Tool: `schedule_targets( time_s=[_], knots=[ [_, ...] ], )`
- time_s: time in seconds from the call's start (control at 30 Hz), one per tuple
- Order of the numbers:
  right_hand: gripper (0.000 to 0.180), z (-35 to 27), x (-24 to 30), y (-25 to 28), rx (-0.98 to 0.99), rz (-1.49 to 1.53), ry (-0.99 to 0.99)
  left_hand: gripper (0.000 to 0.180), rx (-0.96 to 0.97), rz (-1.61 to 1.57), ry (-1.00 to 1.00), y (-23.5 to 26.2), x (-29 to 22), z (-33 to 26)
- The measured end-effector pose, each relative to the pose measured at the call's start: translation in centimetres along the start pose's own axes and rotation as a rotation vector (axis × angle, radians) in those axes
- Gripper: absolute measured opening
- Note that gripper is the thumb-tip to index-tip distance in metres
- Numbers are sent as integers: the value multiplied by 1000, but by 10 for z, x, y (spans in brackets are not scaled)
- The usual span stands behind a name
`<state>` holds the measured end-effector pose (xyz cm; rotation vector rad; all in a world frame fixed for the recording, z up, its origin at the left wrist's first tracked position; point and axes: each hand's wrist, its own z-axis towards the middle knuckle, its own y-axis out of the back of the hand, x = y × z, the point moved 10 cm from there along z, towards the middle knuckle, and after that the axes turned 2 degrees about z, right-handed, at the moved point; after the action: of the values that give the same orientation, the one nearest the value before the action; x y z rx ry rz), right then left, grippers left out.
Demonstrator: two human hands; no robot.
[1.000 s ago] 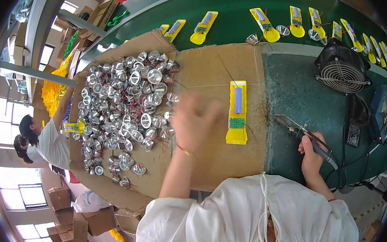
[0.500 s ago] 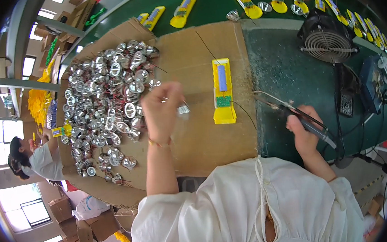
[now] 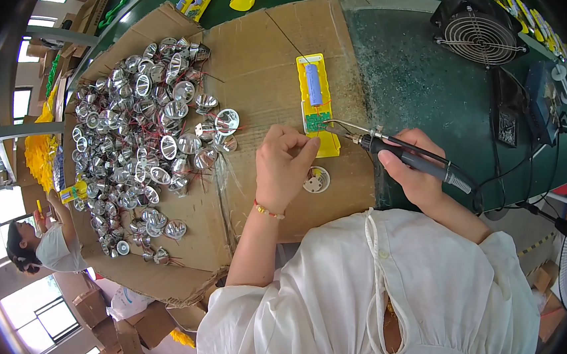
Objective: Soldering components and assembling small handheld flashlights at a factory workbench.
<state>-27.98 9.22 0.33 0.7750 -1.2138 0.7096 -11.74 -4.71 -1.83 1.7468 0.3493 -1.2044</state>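
A heap of silver reflectors [image 3: 141, 141] crowded the cardboard's left; 1 black fan [image 3: 481, 21] stood far right. Our left hand [image 3: 283, 167] pinched closed beside 1 yellow housing [image 3: 316, 104], centre, while our right hand [image 3: 416, 173] gripped 1 soldering iron [image 3: 395, 153] touching it.

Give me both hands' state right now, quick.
Left hand: fingers pinched at the yellow holder; what they grip cannot be told.
Right hand: closed around the soldering iron.
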Motion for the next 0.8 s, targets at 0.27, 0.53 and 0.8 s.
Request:
schedule_targets(
  time_s=[0.27, 0.53, 0.8],
  knots=[
    [14, -1, 3, 1, -22, -20, 24, 13, 37, -11, 92, -4, 7, 4],
    [16, -9, -12, 19, -120, 94, -64, 16, -4, -21, 32, -1, 8, 6],
    [17, -12, -19, 21, -93, 105, -97, 14, -24, -21, 76, 2, 2, 2]
  ],
)
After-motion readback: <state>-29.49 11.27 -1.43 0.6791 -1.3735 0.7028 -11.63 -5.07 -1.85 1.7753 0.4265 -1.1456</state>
